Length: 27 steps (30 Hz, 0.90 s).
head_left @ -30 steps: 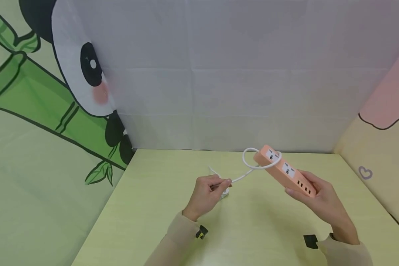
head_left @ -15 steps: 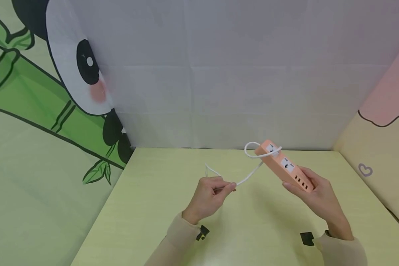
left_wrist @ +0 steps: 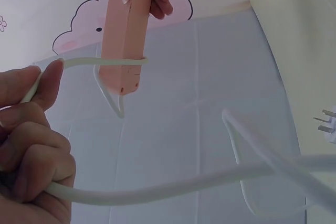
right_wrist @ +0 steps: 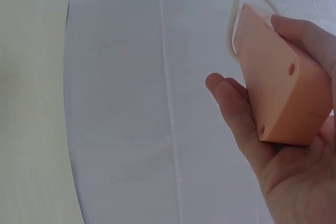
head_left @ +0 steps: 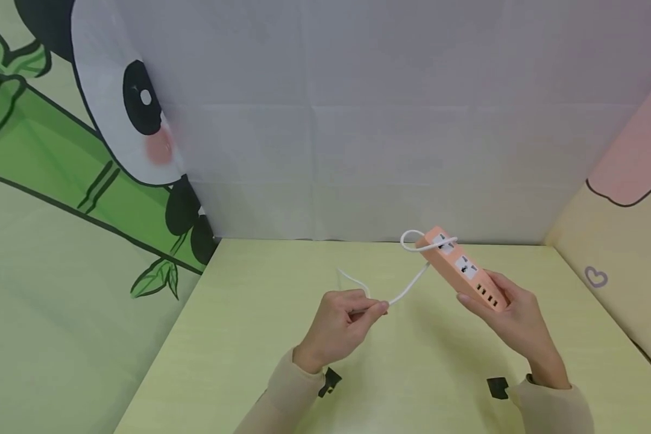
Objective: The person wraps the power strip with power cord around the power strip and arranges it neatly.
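An orange power strip (head_left: 456, 274) with two socket panels and several USB ports is held up at a slant over the table. My right hand (head_left: 523, 322) grips its near end, thumb on one side and fingers on the other. A white cord (head_left: 408, 289) loops round the strip's far end. Between thumb and forefinger, my left hand (head_left: 339, 328) pinches that cord, while its curled lower fingers hold a further length. The plug (left_wrist: 331, 124), prongs showing, is at the right edge of the left wrist view; in the head view it is hidden.
Under both hands lies a pale yellow-green table (head_left: 249, 361). A plain grey-white cloth wall (head_left: 385, 150) rises at its back edge. Printed cloths with cartoon figures hang at the left and right.
The cord's loop round the strip has become smaller and lies closer to it. My left hand has shifted slightly right, and the plug once visible beside it is now hidden in the head view.
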Tool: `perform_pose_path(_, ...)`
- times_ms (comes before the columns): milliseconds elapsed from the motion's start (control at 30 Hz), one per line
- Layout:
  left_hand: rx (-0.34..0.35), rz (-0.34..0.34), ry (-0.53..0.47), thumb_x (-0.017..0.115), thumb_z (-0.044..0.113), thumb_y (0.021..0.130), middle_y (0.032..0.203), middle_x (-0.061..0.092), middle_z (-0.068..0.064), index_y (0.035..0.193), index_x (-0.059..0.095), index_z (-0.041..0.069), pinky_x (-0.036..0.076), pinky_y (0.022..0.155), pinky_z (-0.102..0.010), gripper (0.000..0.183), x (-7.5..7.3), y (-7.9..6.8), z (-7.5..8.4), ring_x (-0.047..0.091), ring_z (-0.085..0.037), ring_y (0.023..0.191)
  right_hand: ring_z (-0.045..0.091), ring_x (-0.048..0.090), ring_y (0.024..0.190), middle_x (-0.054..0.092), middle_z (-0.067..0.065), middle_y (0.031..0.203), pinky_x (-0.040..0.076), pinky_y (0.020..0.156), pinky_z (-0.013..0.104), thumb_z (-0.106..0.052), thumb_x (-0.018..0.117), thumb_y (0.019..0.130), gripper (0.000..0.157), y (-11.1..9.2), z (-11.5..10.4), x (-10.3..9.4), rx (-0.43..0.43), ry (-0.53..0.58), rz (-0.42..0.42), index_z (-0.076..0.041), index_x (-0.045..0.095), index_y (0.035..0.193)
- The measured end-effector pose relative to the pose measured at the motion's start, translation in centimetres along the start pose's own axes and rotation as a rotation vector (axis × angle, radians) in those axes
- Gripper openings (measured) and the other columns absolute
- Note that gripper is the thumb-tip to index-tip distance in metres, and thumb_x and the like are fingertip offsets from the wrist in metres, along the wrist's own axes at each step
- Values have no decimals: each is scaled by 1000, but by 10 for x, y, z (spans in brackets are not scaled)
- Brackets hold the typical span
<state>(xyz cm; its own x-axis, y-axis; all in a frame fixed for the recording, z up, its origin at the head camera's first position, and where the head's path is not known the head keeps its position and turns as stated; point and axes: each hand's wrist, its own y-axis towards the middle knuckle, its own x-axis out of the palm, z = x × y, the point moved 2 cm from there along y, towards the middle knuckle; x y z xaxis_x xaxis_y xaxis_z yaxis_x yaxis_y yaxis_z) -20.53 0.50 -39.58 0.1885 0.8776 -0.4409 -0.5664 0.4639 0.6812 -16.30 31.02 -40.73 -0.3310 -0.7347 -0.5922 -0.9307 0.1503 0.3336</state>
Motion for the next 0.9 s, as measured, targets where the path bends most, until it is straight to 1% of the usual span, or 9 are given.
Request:
perform_pose_path(133, 57, 26, 31, 72, 9, 93, 56, 43, 3, 86, 81, 9, 26, 50, -8, 12, 1, 5, 2, 32, 5, 55, 9, 51, 64, 66, 14, 99, 46, 52, 25, -26, 80, 89, 61, 8, 4, 0, -13, -12, -23, -4, 56, 141)
perform_pose_path(267, 89, 42, 57, 74, 7, 91, 55, 44, 3, 85, 81, 9, 27, 50, -7, 10, 3, 9, 2, 32, 5, 55, 9, 51, 65, 66, 14, 98, 46, 52, 25, -27, 80, 89, 61, 15, 7, -1, -24, -23, -40, -3, 57, 140)
perform_pose_path(400, 95, 51, 86, 74, 8, 91, 55, 42, 4, 84, 81, 10, 27, 50, -8, 10, 5, 14, 3, 32, 3, 55, 9, 51, 66, 67, 15, 97, 46, 52, 25, -26, 80, 89, 61, 22, 11, -3, -39, -32, -48, -2, 57, 139)
perform_pose_path(467, 97, 49, 94, 74, 8, 92, 55, 42, 4, 84, 81, 10, 27, 51, -8, 11, 5, 14, 4, 32, 3, 55, 9, 51, 66, 67, 15, 97, 46, 52, 25, -26, 80, 88, 61, 22, 11, -3, -41, -32, -46, -1, 57, 139)
perform_pose_path(667, 54, 26, 113, 73, 11, 93, 56, 41, 5, 84, 81, 10, 27, 51, -8, 12, 3, 14, 2, 32, 4, 55, 9, 51, 64, 67, 15, 97, 45, 52, 25, -27, 81, 88, 61, 21, 12, -6, -27, -31, -32, -2, 57, 139)
perform_pose_path(900, -51, -48, 114, 71, 16, 96, 58, 43, 9, 87, 80, 10, 28, 53, -8, 14, 1, 13, -1, 34, 5, 55, 8, 51, 68, 68, 17, 105, 44, 53, 24, -31, 80, 89, 65, 22, 15, -13, 11, -60, -12, -3, 55, 142)
